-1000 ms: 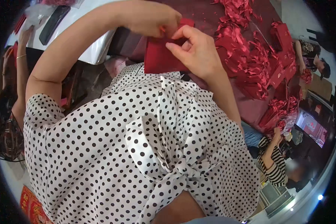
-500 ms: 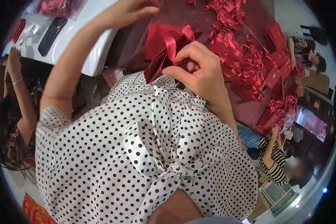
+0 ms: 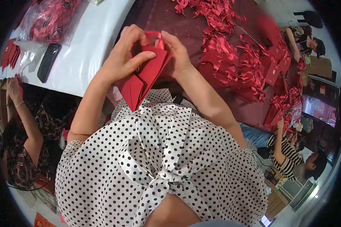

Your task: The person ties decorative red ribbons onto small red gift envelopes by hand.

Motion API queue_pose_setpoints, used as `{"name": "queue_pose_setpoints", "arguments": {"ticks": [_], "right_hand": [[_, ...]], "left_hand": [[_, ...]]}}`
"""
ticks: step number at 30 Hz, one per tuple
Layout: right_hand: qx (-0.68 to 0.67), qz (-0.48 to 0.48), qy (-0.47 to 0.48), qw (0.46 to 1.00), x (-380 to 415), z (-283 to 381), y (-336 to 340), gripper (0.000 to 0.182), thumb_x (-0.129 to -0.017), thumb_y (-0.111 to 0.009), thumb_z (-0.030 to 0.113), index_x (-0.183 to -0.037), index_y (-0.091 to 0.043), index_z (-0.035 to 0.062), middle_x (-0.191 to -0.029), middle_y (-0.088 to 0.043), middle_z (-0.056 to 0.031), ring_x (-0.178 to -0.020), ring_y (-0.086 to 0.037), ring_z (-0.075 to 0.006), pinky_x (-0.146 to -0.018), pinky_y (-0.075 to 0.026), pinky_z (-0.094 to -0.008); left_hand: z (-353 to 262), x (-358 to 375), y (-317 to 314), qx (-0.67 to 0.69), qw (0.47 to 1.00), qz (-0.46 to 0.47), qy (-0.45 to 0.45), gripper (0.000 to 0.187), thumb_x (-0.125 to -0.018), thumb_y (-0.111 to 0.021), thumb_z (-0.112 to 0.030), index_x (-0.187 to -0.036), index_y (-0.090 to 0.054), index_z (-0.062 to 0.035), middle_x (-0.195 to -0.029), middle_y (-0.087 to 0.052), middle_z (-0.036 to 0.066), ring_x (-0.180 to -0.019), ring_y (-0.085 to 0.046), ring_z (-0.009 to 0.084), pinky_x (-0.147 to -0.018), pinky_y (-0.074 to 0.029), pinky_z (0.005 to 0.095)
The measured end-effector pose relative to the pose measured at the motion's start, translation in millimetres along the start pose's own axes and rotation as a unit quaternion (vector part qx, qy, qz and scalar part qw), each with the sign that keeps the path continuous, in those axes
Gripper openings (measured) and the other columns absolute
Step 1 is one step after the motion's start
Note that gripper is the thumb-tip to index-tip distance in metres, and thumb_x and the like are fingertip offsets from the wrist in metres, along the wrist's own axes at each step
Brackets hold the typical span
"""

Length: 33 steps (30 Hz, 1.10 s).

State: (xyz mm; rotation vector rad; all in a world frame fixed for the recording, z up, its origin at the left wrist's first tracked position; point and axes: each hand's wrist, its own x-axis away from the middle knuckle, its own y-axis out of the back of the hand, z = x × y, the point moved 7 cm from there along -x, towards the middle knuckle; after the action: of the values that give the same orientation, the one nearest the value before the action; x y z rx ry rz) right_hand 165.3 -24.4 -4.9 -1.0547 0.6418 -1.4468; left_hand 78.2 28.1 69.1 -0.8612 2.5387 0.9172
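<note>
A folded red paper piece (image 3: 149, 72) with a pointed lower end is held up in front of my chest. My left hand (image 3: 129, 53) grips its upper left part, thumb across the front face. At the upper right edge my right hand (image 3: 175, 53) is closed round a shiny red ribbon (image 3: 160, 41) that loops over the top of the paper. The tips of my right fingers are partly hidden behind the ribbon and paper. Both hands are close together, just above the edge of the dark red tabletop (image 3: 165, 20).
Red ribboned pieces (image 3: 227, 64) lie heaped on the right. On the white surface (image 3: 91, 34) at left are a black phone (image 3: 49, 62) and a plastic bag of red ribbon (image 3: 55, 22). People sit at left, upper right and lower right.
My left hand has come down from the upper left and now holds the red paper. The paper has turned and shifted left, and my right hand has moved up and left.
</note>
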Motion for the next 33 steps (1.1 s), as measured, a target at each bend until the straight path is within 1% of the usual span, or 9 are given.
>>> {"name": "queue_pose_setpoints", "arguments": {"ticks": [2,6,9,11,17,20,24,29,33], "right_hand": [[0.085,-0.103,0.005,0.991,-7.3,3.7,4.9,0.031,-0.085,-0.056,0.038,-0.09,-0.062,0.0079,-0.083,-0.061,-0.0035,-0.072,-0.057,-0.0129,-0.068,-0.047,-0.0266],[0.541,-0.234,0.156,0.793,-36.2,87.4,41.2,0.032,-0.083,-0.061,0.033,-0.091,-0.061,0.0025,-0.079,-0.063,-0.0053,-0.056,-0.059,-0.0133,-0.05,-0.047,-0.03],[0.641,-0.295,0.158,0.691,-79.9,155.5,131.6,0.025,-0.078,-0.06,0.027,-0.085,-0.067,0.0047,-0.076,-0.067,-0.0097,-0.065,-0.065,-0.0201,-0.065,-0.051,-0.0323],[0.761,-0.347,0.179,0.518,-87.2,192.0,149.5,0.024,-0.076,-0.06,0.027,-0.083,-0.067,0.0053,-0.083,-0.067,-0.0134,-0.079,-0.065,-0.0277,-0.073,-0.05,-0.0369],[0.79,-0.386,0.185,0.438,-89.3,210.4,125.1,0.03,-0.07,-0.069,0.034,-0.086,-0.068,0.0088,-0.092,-0.066,-0.013,-0.092,-0.061,-0.0288,-0.083,-0.046,-0.0372],[0.735,-0.392,0.267,0.484,-77.2,226.9,172.9,0.027,-0.07,-0.069,0.03,-0.083,-0.066,0.0062,-0.085,-0.066,-0.011,-0.082,-0.063,-0.0262,-0.077,-0.049,-0.0361],[0.581,-0.243,0.315,0.71,-56.8,234.6,94.5,0.02,-0.081,-0.063,0.014,-0.093,-0.056,0.0008,-0.078,-0.064,-0.0082,-0.066,-0.06,-0.014,-0.058,-0.047,-0.0259],[0.406,-0.044,0.366,0.836,57.8,184.4,-31.4,0.022,-0.082,-0.059,0.003,-0.102,-0.051,-0.0005,-0.076,-0.058,-0.0072,-0.063,-0.053,-0.0128,-0.055,-0.042,-0.024],[0.348,-0.038,0.36,0.865,113.6,143.5,-48.8,0.029,-0.082,-0.057,-0.001,-0.11,-0.051,-0.0038,-0.081,-0.059,-0.0089,-0.069,-0.056,-0.0141,-0.063,-0.045,-0.0248]], "left_hand": [[15.3,5.5,11.8,-0.011,0.995,0.026,0.095,0.025,-0.079,-0.065,-0.016,-0.081,-0.045,-0.0015,-0.074,-0.046,0.005,-0.069,-0.043,0.0178,-0.064,-0.038,0.0266],[41.4,20.1,41.2,0.013,0.981,-0.047,0.19,0.025,-0.087,-0.058,-0.017,-0.079,-0.042,-0.0013,-0.065,-0.035,0.0,-0.064,-0.034,0.0072,-0.056,-0.033,0.0226],[48.5,30.1,47.1,0.012,0.969,-0.038,0.244,0.021,-0.089,-0.055,-0.014,-0.081,-0.042,-0.0012,-0.07,-0.037,-0.001,-0.068,-0.036,0.0063,-0.061,-0.034,0.021],[42.5,33.2,35.7,0.081,0.965,-0.037,0.247,0.013,-0.09,-0.053,-0.011,-0.084,-0.046,-0.0013,-0.076,-0.044,-0.002,-0.074,-0.04,0.0049,-0.066,-0.036,0.0195],[12.2,37.1,23.3,0.172,0.939,-0.004,0.296,0.011,-0.09,-0.053,-0.013,-0.09,-0.053,-0.0023,-0.073,-0.05,-0.005,-0.068,-0.044,0.003,-0.061,-0.038,0.0193],[55.3,40.0,-35.5,0.189,0.945,0.005,0.268,0.011,-0.09,-0.053,-0.013,-0.088,-0.053,-0.0027,-0.073,-0.05,-0.005,-0.068,-0.043,0.0031,-0.06,-0.038,0.0199],[68.7,27.1,-39.0,0.238,0.939,0.017,0.248,0.015,-0.09,-0.055,-0.015,-0.082,-0.048,-0.0039,-0.07,-0.044,-0.006,-0.065,-0.039,0.0026,-0.057,-0.035,0.0196],[52.1,2.6,-50.9,0.223,0.928,0.138,0.266,0.033,-0.09,-0.054,-0.026,-0.066,-0.042,-0.0069,-0.062,-0.036,-0.008,-0.057,-0.032,0.0034,-0.049,-0.027,0.0229],[50.6,-0.9,-81.2,0.206,0.927,0.204,0.239,0.025,-0.088,-0.057,-0.023,-0.074,-0.046,-0.0059,-0.068,-0.044,-0.007,-0.065,-0.038,0.0023,-0.055,-0.032,0.021]]}}
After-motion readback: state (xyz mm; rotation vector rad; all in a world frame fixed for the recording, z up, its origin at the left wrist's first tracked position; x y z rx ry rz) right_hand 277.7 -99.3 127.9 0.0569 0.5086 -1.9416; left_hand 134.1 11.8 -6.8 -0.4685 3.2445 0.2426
